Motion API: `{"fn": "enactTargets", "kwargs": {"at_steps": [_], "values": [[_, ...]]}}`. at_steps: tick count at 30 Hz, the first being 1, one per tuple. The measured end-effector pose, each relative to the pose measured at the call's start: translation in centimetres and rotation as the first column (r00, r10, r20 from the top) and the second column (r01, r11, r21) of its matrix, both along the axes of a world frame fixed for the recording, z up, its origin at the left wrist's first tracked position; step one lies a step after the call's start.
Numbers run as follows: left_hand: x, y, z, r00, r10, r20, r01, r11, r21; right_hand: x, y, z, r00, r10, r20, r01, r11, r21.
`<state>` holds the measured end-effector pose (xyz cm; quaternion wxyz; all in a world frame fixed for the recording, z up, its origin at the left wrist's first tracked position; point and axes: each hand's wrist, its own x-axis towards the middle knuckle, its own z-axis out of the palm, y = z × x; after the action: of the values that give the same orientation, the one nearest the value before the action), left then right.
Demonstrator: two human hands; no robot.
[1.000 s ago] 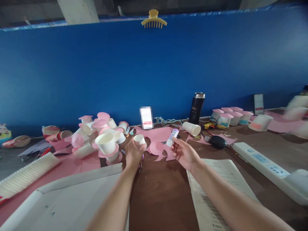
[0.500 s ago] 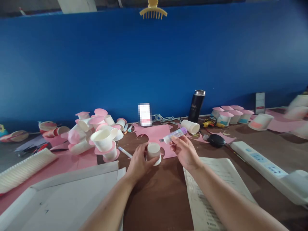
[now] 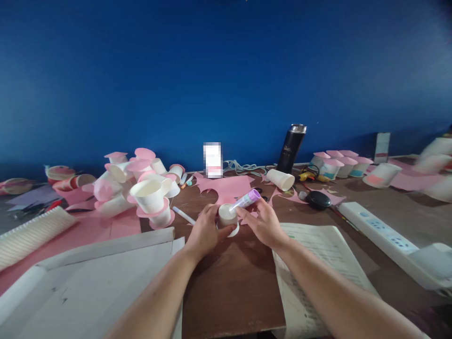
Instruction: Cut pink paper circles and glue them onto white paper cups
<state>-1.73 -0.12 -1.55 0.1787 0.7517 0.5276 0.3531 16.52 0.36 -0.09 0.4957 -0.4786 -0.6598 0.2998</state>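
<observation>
My left hand point(image 3: 206, 229) is wrapped round a white paper cup point(image 3: 228, 214) that stands bottom up on the brown table point(image 3: 233, 287), with its wide rim low. In my right hand point(image 3: 263, 221) is a glue stick point(image 3: 244, 201) with a purple end and a clear barrel. It slants down to the left, and its lower end is at the cup's upturned bottom; whether they touch I cannot tell. Pink cut paper point(image 3: 229, 188) lies behind the cup. Left of my left hand is a thin white pen point(image 3: 184, 215).
Cups with pink paper point(image 3: 148, 195) are heaped at the left beside a cup stack point(image 3: 38, 235). A black bottle point(image 3: 291, 148), a lying cup point(image 3: 280, 179), a black round object point(image 3: 318, 199), a power strip point(image 3: 379, 233) and a printed sheet point(image 3: 318, 273) are at the right.
The glue stick in my right hand has moved left and down to the cup's bottom and is tilted more steeply. My left hand still holds the cup. The camera view has dipped slightly.
</observation>
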Motion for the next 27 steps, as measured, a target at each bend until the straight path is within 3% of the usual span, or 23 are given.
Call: {"fn": "enactTargets", "kwargs": {"at_steps": [3,9,14,21,27], "values": [[0.0,0.1,0.0,1.000,-0.015,-0.015,0.015,1.000,-0.008,-0.1,-0.1,0.1,0.997,-0.052,0.065,0.050,0.998,0.023],[0.1,0.0,0.1,1.000,-0.009,-0.016,0.009,1.000,0.007,-0.1,-0.1,-0.3,0.990,0.006,-0.142,0.001,0.999,0.047],[0.0,0.0,0.1,1.000,-0.009,-0.024,0.009,1.000,-0.004,0.1,-0.2,0.3,1.000,0.014,-0.020,-0.013,1.000,0.018],[0.1,-0.1,0.2,1.000,0.011,0.009,-0.011,0.999,-0.040,0.4,0.1,0.9,0.986,-0.144,0.081,0.143,0.990,0.017],[0.1,0.0,0.1,1.000,0.011,0.013,-0.010,0.999,-0.044,0.5,0.4,0.5,0.992,-0.029,-0.123,0.031,0.999,0.012]]}}
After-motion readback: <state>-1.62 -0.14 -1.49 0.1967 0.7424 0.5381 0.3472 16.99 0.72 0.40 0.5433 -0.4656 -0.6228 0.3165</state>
